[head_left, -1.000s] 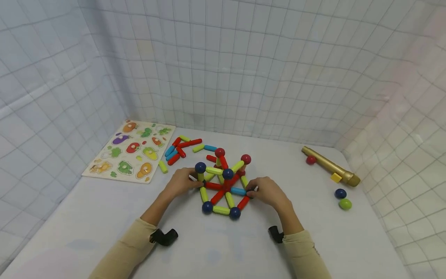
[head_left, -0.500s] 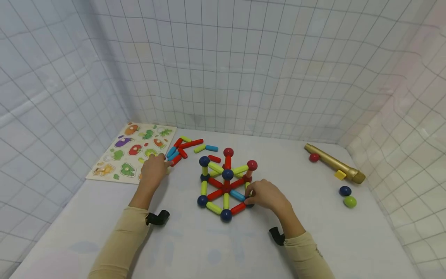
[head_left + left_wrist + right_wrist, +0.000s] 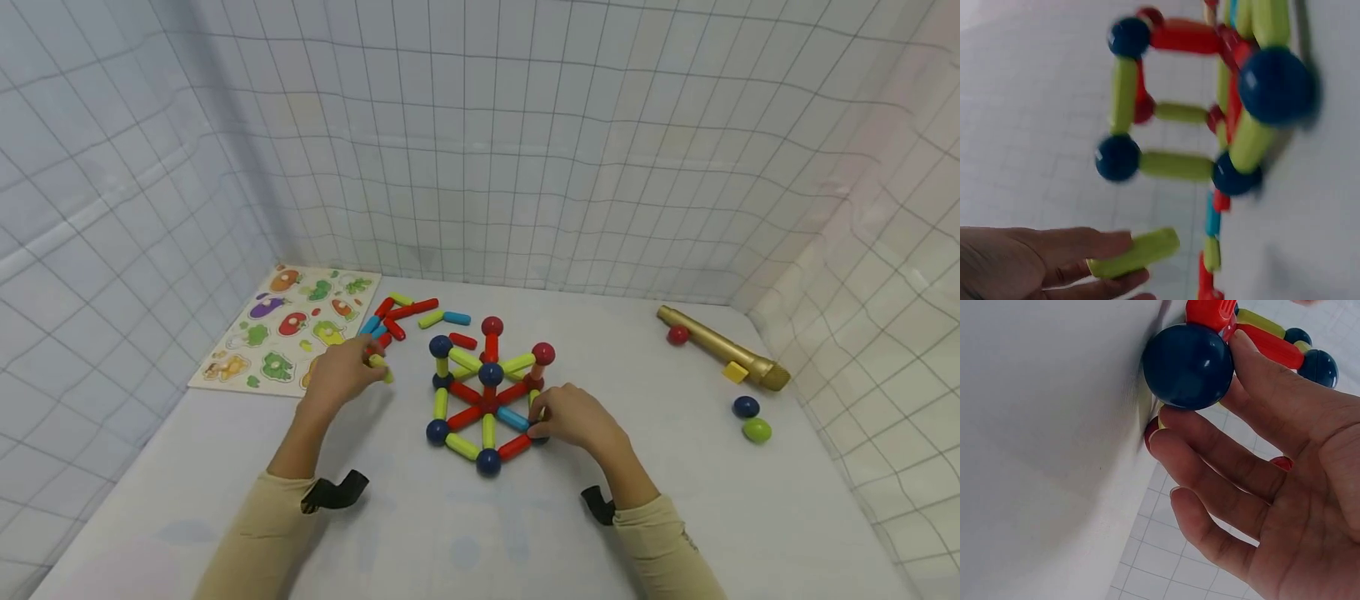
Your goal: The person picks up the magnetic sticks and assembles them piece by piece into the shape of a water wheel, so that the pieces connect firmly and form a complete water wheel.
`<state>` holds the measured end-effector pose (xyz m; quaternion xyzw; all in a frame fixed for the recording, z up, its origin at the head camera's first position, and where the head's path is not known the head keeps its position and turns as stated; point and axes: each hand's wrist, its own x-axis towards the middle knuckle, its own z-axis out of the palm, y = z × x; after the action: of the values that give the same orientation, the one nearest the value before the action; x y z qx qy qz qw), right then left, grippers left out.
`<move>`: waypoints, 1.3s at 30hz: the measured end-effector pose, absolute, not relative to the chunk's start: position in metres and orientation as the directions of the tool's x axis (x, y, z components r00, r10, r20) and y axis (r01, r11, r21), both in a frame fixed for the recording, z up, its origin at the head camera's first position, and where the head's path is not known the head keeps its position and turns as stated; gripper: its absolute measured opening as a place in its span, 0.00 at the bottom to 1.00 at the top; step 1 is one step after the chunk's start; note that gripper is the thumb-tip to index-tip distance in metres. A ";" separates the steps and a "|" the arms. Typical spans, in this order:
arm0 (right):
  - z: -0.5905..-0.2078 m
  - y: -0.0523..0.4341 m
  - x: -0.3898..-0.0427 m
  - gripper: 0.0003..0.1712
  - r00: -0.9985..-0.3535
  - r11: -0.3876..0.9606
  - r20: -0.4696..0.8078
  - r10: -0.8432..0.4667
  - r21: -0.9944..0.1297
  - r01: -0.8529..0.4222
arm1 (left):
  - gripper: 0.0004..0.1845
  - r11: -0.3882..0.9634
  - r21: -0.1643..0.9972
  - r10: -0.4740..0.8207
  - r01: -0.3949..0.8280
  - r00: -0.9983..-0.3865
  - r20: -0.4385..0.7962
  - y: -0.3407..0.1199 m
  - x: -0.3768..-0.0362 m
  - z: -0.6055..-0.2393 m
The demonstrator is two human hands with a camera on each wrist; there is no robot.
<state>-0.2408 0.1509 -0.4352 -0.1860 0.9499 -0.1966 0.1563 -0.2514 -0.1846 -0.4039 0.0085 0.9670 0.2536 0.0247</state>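
A rod-and-ball structure (image 3: 487, 392) of red, green and blue rods joined by dark blue and red balls stands at the centre of the head view, on the white table (image 3: 465, 533). The right hand (image 3: 573, 417) rests against its lower right corner, thumb and fingers pinching a dark blue ball (image 3: 1188, 365) there (the right wrist view shows the thumb on top of it and the fingers below). The left hand (image 3: 341, 371) is just left of the structure and apart from it, with its fingers curled round a loose green rod (image 3: 1135, 253), whose tip sticks out of the hand toward the structure. Just above that hand in the head view lies a pile of loose rods (image 3: 401, 321), red, blue and green. To the upper left of the hand sits a wooden puzzle board (image 3: 288, 325) with vegetable shapes. Far to the right are a gold tube (image 3: 720, 354), a small red ball (image 3: 677, 335), a yellow block (image 3: 734, 372), a blue ball (image 3: 745, 407) and a green ball (image 3: 757, 430)
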 end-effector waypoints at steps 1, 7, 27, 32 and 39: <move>-0.435 0.151 -0.241 0.07 -0.882 0.855 -0.226 -0.413 -0.430 -0.290 | 0.16 0.847 0.530 0.065 0.038 -0.997 -0.032 -0.176 -0.246 -0.399; -0.436 0.150 -0.239 0.07 -0.886 0.860 -0.229 -0.402 -0.426 -0.281 | 0.14 0.731 0.636 0.210 0.247 -0.968 0.135 -0.124 -0.224 -0.391; -0.438 0.149 -0.238 0.09 -0.890 0.861 -0.221 -0.398 -0.424 -0.279 | 0.06 0.908 0.416 0.012 0.049 -0.996 0.090 -0.170 -0.275 -0.415; -0.438 0.148 -0.237 0.08 -0.886 0.860 -0.233 -0.401 -0.429 -0.276 | 0.13 0.959 0.282 -0.033 -0.008 -0.996 0.086 -0.190 -0.315 -0.445; -0.437 0.147 -0.238 0.07 -0.884 0.857 -0.235 -0.404 -0.434 -0.277 | 0.10 0.971 0.236 -0.036 -0.032 -0.999 0.012 -0.189 -0.321 -0.454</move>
<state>-0.2381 0.1470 -0.4370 -0.1793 0.9501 -0.1982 0.1610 -0.3208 -0.1892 -0.4536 -0.0173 0.9927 0.1189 -0.0079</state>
